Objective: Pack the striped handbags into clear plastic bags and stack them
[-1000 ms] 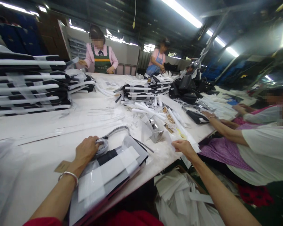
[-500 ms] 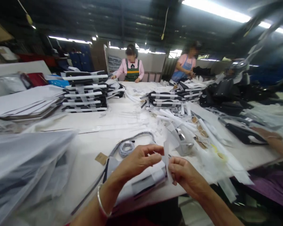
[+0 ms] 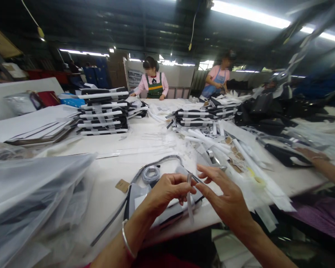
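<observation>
While that person's left grip (image 3: pixel 169 191) pinches a thin strip (image 3: pixel 190 208) over the wrapped bag (image 3: pixel 133 195), the right grip (image 3: pixel 226 191), spread loose, is just beside the strip.

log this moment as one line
left hand: pinching translucent strip | right hand: open beside it | under hands: wrapped item | near: grey coil, brown tag

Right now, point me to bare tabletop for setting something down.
Bare tabletop shows between the plastic sheeting and the tan tag, and just in front of the bundle stack at left. It is crowded under the left hand, where the wrapped item lies, and beyond the right hand, where white strips spread.
</observation>
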`<state>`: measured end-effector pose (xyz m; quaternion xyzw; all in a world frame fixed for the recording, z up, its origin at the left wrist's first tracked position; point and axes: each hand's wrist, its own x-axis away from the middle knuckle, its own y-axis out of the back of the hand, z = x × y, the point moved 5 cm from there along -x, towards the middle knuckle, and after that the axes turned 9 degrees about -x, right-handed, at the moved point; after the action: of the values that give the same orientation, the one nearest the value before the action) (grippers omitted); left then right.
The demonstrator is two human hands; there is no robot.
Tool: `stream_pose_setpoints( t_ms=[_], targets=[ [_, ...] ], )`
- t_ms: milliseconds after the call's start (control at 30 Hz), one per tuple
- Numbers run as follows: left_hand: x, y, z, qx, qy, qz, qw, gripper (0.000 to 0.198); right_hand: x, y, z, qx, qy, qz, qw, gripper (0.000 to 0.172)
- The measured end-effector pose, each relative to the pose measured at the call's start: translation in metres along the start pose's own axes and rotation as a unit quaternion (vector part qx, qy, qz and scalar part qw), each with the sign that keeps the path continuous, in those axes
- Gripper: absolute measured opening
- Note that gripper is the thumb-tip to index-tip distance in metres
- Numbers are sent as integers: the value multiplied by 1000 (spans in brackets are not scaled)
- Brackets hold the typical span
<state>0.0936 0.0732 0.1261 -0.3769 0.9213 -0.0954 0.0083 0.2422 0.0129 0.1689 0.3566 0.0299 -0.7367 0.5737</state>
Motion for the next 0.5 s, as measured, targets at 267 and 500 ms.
stream_pose_setpoints(
  t_ms=[267,500],
  targets=[
    [-9,-11,14,28,-7,-28,999,22,14,-14,4,56,101,-35,993,19],
    [-11,10,21,80,29,-117,989,42,10,85,-14,237,126,-206,941,7]
  ],
)
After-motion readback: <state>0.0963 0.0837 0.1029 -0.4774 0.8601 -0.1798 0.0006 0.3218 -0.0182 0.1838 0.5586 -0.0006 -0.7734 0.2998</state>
